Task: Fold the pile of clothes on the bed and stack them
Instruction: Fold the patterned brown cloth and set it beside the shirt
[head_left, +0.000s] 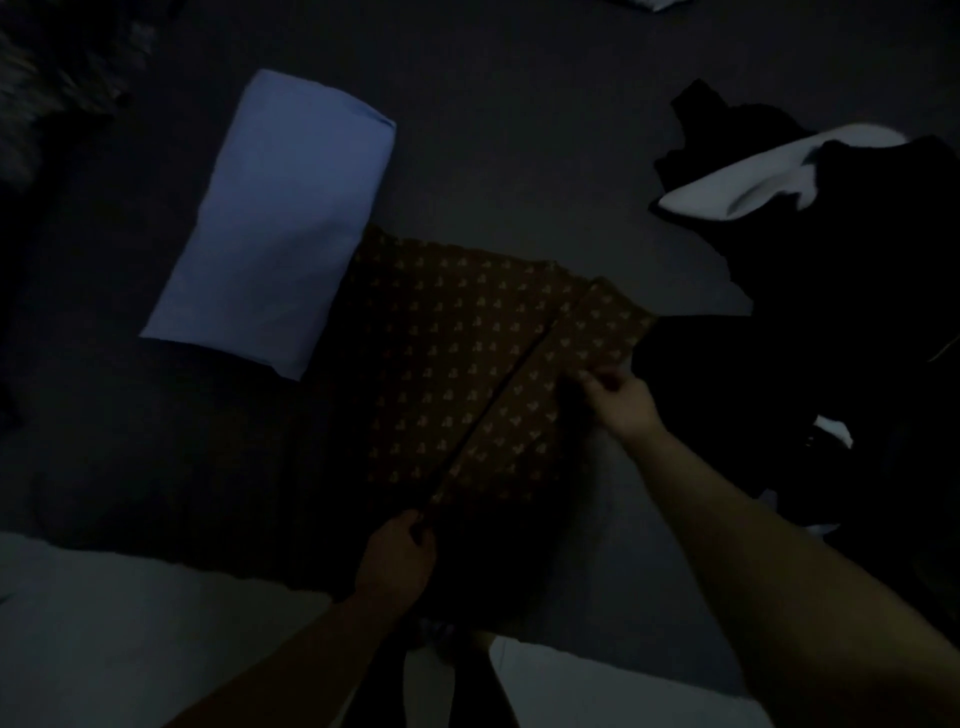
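Observation:
The scene is very dim. A brown garment with a small light pattern lies spread on the dark bed in the middle. Its right part is folded over as a strip. My left hand pinches the near end of that strip's edge. My right hand grips the strip's right edge further up. A folded light-blue garment rests to the upper left, touching the brown one. At the right sits a pile of dark clothes with a white piece in it.
A dark, furry-looking shape fills the far left corner. Pale surface shows along the near edge, below the bed. Another white scrap pokes out of the pile at the right.

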